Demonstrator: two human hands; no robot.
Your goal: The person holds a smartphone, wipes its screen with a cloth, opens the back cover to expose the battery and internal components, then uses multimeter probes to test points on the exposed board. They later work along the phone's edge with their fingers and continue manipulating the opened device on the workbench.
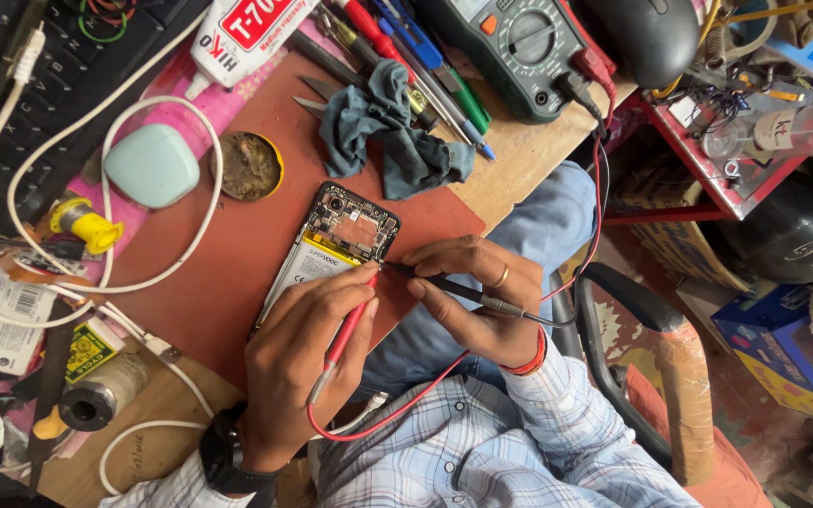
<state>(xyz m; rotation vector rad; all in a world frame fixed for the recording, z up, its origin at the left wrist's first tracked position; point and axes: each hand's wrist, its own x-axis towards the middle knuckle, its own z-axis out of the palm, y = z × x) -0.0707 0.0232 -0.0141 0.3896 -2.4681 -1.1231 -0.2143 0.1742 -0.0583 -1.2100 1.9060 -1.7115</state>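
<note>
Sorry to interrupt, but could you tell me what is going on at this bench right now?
A person is probing an opened phone lying on a red mat. The left hand holds a red probe and the right hand holds a black probe; both tips meet near the phone's lower right edge, beside its battery. The probe leads run to a multimeter at the back of the bench. A crumpled blue-grey cloth lies just behind the phone.
</note>
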